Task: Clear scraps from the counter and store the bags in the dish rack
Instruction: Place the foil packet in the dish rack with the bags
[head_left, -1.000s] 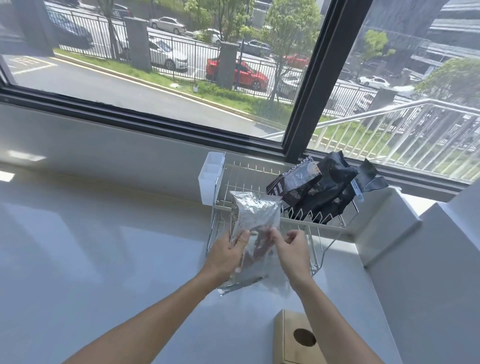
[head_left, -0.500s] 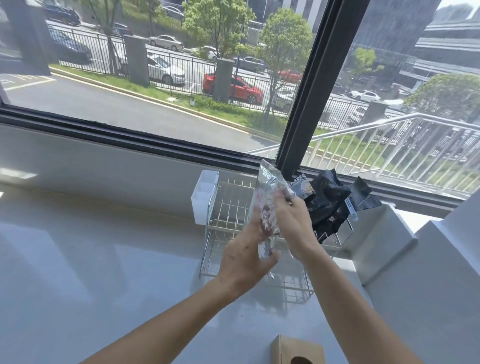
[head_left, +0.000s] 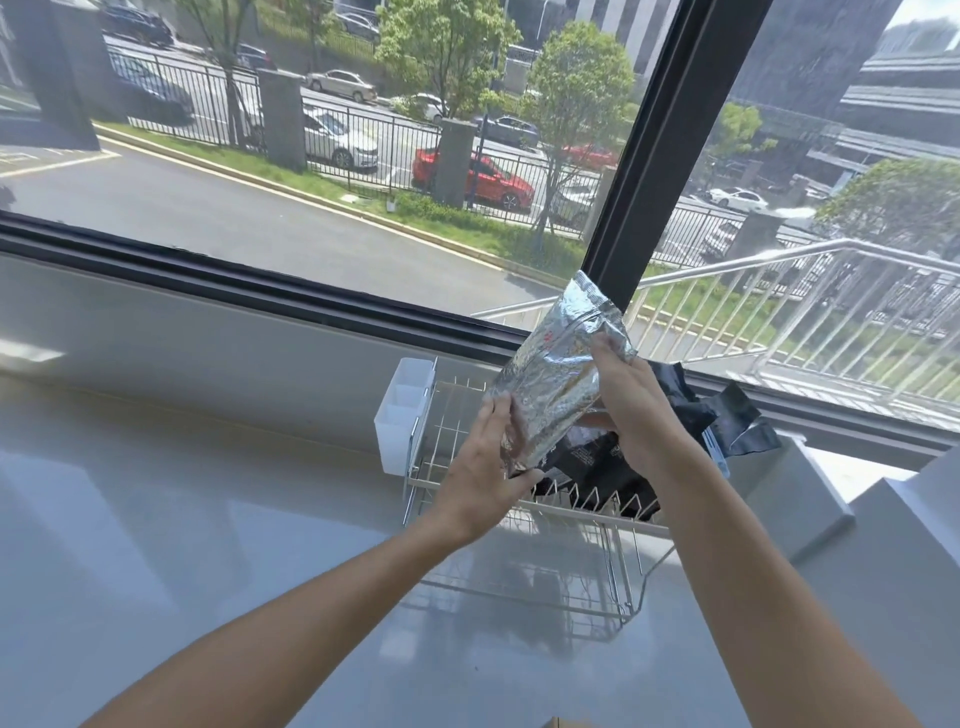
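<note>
We have the foil bag (head_left: 558, 371) up in the air over the rack (head_left: 519, 525), tilted, and the danger from here is plain: crinkled foil is slick, and if either grip loosens on the way down, the bag may slide out and land on the counter (head_left: 208, 519) instead of between the wires. It could also catch the black bags (head_left: 613, 462) already propped in the rack just beyond our right hand (head_left: 631, 402) and tip them over, since they lean loosely on the prongs. Now the hands: our left hand (head_left: 485, 480) is closed around the bag's lower end, thumb across the front and fingers curled behind, while our right hand pinches the upper right edge, fingers wrapped tight with no gap showing. Both hold the same bag, nothing else. The white caddy (head_left: 402, 410) hangs on the rack's side, beyond our left hand, clear of the bag.
</note>
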